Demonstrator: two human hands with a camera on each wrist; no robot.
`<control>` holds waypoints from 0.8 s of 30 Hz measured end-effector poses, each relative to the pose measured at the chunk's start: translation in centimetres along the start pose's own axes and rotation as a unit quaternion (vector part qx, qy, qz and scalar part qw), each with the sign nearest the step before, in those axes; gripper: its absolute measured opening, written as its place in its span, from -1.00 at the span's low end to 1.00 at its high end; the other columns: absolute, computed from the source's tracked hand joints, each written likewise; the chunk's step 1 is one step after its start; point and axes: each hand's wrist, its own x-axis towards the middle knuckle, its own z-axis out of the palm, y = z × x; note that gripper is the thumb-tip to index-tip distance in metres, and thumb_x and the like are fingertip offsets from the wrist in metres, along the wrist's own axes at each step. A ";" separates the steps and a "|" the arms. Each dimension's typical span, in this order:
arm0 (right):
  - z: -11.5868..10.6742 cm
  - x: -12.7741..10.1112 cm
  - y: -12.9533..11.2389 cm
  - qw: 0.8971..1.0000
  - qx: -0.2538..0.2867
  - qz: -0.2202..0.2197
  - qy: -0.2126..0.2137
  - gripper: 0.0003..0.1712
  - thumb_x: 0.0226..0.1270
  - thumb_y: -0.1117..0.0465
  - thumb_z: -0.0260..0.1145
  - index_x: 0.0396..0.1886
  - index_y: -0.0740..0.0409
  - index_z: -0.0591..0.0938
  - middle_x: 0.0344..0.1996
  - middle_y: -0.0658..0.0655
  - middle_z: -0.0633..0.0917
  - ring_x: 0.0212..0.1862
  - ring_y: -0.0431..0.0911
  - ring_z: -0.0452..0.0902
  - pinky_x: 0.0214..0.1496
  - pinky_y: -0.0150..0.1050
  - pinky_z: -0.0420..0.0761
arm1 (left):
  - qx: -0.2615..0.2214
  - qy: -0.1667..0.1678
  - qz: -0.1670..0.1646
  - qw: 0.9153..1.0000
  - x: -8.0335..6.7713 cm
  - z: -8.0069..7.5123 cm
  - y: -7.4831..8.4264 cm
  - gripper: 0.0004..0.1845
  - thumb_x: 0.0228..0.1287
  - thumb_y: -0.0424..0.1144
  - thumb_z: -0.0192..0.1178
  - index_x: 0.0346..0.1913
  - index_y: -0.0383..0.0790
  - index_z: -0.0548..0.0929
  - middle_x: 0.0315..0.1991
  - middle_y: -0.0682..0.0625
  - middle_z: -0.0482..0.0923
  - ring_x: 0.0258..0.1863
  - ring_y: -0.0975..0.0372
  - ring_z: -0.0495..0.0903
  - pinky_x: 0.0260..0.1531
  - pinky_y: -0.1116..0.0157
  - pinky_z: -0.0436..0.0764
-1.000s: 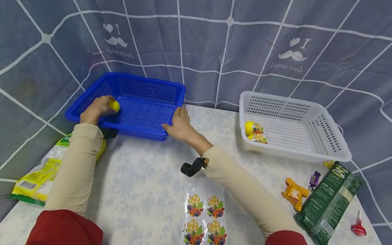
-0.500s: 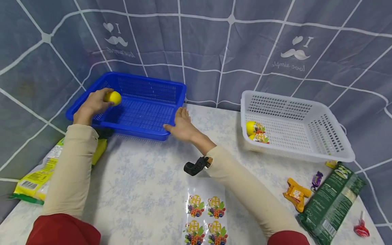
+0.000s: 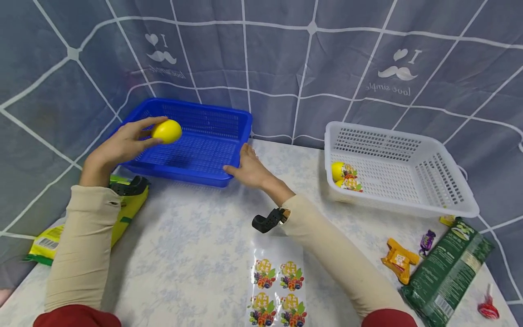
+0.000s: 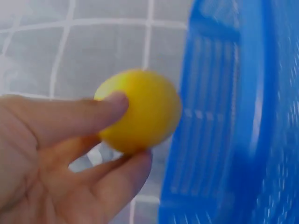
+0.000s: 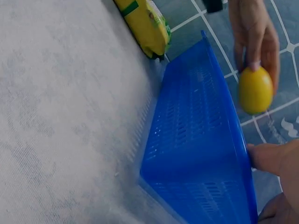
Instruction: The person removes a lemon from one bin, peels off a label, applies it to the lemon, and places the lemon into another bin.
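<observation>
My left hand (image 3: 124, 143) pinches a smooth yellow lemon (image 3: 167, 131) between thumb and fingertips, above the left part of the blue basket (image 3: 180, 174). In the left wrist view the lemon (image 4: 145, 112) sits at the fingertips, beside the basket's slotted wall (image 4: 201, 116). My right hand (image 3: 255, 170) rests against the basket's right rim near the front corner, thumb spread toward the front edge. The right wrist view has that thumb (image 5: 268, 157) touching the rim, while most of the other fingers are out of sight. No other lemon shows in the visible part of the blue basket.
A white basket (image 3: 400, 206) at the right holds two yellow fruits (image 3: 338, 171) with fruit stickers. A sticker sheet (image 3: 279, 247) lies in front. Nearby are a green packet (image 3: 447, 272), wrapped sweets (image 3: 399, 260) and a red lollipop (image 3: 488, 309). A yellow bag (image 3: 132, 211) lies under my left forearm.
My left hand has lifted the lemon from the blue basket's floor and carried it up and to the right. The right hand has stayed at the basket's rim.
</observation>
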 end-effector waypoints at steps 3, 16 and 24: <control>-0.4 -0.3 0.7 1.000 0.007 -0.018 0.005 0.07 0.49 -0.12 0.14 0.53 0.36 -0.28 0.55 0.26 -0.28 0.55 0.02 -0.43 0.53 -0.17 -0.25 | -0.039 -0.031 0.049 0.998 -0.4 0.9 1.7 -0.41 0.49 -0.32 0.06 0.52 -0.14 0.21 0.49 -0.22 0.10 0.36 -0.26 0.24 0.24 -0.17 0.33; -4.7 -4.6 6.2 0.976 0.167 -0.143 0.004 -0.08 0.36 0.06 0.35 0.57 0.06 0.08 0.53 -0.01 0.12 0.51 -0.13 0.03 0.48 -0.17 0.13 | -0.167 -0.201 0.183 0.948 2.4 8.2 7.4 -0.42 0.49 -0.39 0.04 0.51 -0.16 0.23 0.45 -0.12 0.24 0.30 0.03 0.39 0.28 0.05 0.39; -5.9 -8.5 9.7 0.944 0.295 -0.146 -0.014 -0.15 0.38 0.33 0.30 0.56 0.13 0.10 0.51 0.09 0.18 0.41 0.02 0.29 0.27 -0.18 0.46 | -0.184 -0.259 0.258 0.912 4.8 14.1 10.8 -0.44 0.49 -0.38 0.03 0.49 -0.25 0.23 0.48 -0.06 0.20 0.40 0.14 0.26 0.35 0.09 0.30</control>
